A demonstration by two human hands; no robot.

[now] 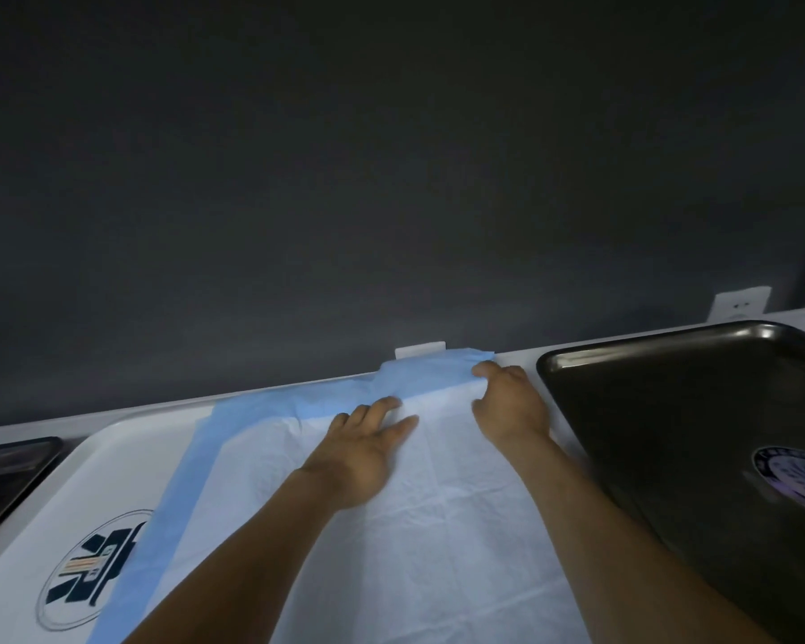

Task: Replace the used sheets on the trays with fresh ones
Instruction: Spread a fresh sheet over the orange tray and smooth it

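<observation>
Sheet (pixel 391 527) on white tray (pixel 112 457), not squared. Left hand (pixel 363 448) flat, fingers spread, pressing it; right hand (pixel 507 402) pinches its bunched far corner. Dark tray (pixel 670 411), right of white tray, bare — likely next.

Both hands, left (pixel 366 450) and right (pixel 507 402), press a blue-edged sheet (pixel 438 527) onto the white tray (pixel 112 457).
</observation>
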